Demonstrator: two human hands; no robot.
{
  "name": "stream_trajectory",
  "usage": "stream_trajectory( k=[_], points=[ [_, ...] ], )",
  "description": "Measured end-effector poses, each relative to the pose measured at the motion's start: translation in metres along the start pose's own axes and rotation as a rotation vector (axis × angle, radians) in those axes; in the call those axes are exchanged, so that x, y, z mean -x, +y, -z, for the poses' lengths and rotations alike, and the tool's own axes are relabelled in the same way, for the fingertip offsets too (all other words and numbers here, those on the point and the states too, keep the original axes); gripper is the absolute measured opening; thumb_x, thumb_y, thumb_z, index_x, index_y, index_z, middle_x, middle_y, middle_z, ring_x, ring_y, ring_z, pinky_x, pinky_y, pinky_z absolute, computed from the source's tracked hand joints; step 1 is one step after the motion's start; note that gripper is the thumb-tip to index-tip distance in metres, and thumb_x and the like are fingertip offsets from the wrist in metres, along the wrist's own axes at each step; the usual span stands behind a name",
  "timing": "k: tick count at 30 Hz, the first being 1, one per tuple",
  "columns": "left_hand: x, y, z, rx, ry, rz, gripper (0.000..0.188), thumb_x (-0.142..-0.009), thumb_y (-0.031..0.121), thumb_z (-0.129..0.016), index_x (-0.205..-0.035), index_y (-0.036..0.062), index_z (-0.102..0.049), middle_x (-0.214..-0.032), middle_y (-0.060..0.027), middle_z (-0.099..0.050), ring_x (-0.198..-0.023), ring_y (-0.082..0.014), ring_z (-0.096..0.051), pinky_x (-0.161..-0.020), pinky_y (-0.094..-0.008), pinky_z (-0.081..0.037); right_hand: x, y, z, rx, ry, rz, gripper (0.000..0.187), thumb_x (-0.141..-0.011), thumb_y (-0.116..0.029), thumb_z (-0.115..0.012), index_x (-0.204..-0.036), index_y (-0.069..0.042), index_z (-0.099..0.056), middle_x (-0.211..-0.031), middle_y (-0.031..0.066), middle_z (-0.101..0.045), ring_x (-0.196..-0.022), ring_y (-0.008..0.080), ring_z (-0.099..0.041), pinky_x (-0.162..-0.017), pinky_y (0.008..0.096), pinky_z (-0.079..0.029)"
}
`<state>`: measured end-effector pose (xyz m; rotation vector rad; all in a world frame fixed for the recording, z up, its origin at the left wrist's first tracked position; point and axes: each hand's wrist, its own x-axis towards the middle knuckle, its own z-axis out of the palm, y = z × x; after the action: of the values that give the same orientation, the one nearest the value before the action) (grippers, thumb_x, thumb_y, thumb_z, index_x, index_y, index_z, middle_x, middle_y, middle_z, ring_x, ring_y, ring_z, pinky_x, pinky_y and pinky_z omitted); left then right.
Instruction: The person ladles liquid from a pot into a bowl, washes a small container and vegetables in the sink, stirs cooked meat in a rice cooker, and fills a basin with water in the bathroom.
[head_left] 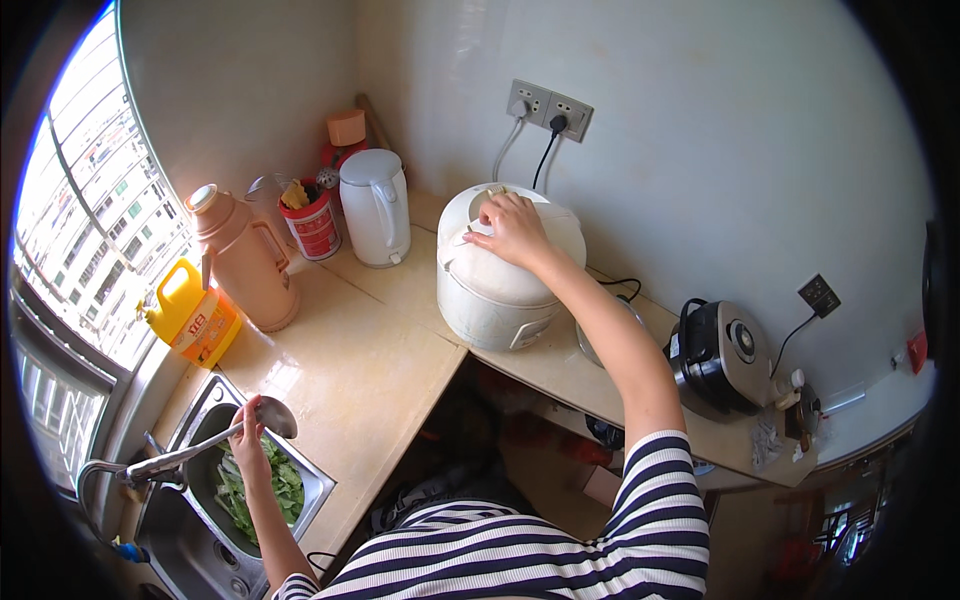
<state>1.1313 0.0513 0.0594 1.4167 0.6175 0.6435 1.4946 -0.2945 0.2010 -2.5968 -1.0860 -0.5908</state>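
Note:
My left hand [249, 443] is closed on a metal ladle above the sink [318, 492] at the lower left. The ladle's round bowl [279, 418] points to the right, and its handle can hardly be told from the tap [165, 463] behind it. Below that hand, green leafy vegetables [285, 490] lie in the right basin. My right arm reaches forward, and my right hand [510, 228] grips the top of the lid [560, 230] on a large white round bin [480, 310]. The fingers curl over the lid's raised middle part.
Left of the bin stand a white electric kettle [374, 208], a red tub [312, 225] of utensils, a pinkish thermos flask [245, 262] and a yellow jug [195, 318]. To the right sits a rice cooker [722, 355]. Plugged cords hang from the wall sockets [550, 110].

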Motion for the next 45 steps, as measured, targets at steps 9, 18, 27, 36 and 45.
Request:
stream_trajectory(
  k=[9, 18, 27, 36, 45],
  points=[
    [0.034, 0.015, -0.043, -0.028, 0.192, -0.043, 0.023, -0.089, 0.027, -0.051, -0.102, 0.011, -0.061, -0.098, 0.0028, -0.06, -0.086, -0.0039, -0.052, -0.073, -0.0212, -0.038, -0.047, 0.028, -0.012, -0.378, -0.38, -0.129, 0.05, -0.055, -0.038, -0.075, -0.079, -0.006, -0.045, -0.081, 0.0108, -0.055, -0.079, 0.025, -0.053, -0.069, 0.0331, -0.042],
    [0.055, 0.005, -0.081, -0.06, 0.218, -0.019, 0.025, -0.089, 0.029, -0.049, -0.102, 0.0116, -0.061, -0.099, 0.0038, -0.059, -0.086, -0.0036, -0.051, -0.073, -0.0204, -0.036, -0.071, 0.103, 0.061, -0.86, -0.299, -0.161, 0.038, -0.069, -0.038, -0.07, -0.076, -0.005, -0.052, -0.074, 0.0018, -0.052, -0.068, 0.0103, -0.047, -0.061, 0.024, -0.041],
    [0.059, -0.001, -0.101, -0.032, 0.224, 0.004, 0.024, -0.089, 0.025, -0.05, -0.103, 0.0083, -0.061, -0.097, 0.0004, -0.06, -0.087, -0.0068, -0.054, -0.074, -0.0232, -0.043, -0.015, 0.229, 0.124, -0.985, 0.249, -0.277, 0.038, -0.089, -0.031, -0.043, -0.108, -0.001, -0.056, -0.099, 0.0084, -0.059, -0.086, 0.0112, -0.053, -0.078, 0.0266, -0.042],
    [0.04, 0.01, -0.13, -0.195, 0.07, -0.073, 0.025, -0.089, 0.025, -0.05, -0.095, 0.0052, -0.064, -0.086, 0.0007, -0.059, -0.074, -0.0063, -0.051, -0.067, -0.0206, -0.041, 0.022, 0.278, 0.136, -1.186, 0.214, -0.617, 0.038, -0.09, -0.027, -0.044, -0.114, 0.001, -0.052, -0.106, 0.0097, -0.058, -0.091, 0.0148, -0.054, -0.082, 0.0276, -0.043],
    [0.028, 0.011, -0.15, -0.658, -0.241, -0.187, 0.024, -0.085, 0.019, -0.053, -0.071, -0.0003, -0.057, -0.061, -0.0071, -0.051, -0.055, -0.0145, -0.048, -0.051, -0.0286, -0.038, 0.041, 0.199, 0.183, -0.483, 0.698, -0.315, 0.023, -0.086, -0.022, -0.053, -0.095, -0.003, -0.061, -0.081, 0.0021, -0.059, -0.074, 0.009, -0.05, -0.067, 0.0235, -0.041]
  ],
)
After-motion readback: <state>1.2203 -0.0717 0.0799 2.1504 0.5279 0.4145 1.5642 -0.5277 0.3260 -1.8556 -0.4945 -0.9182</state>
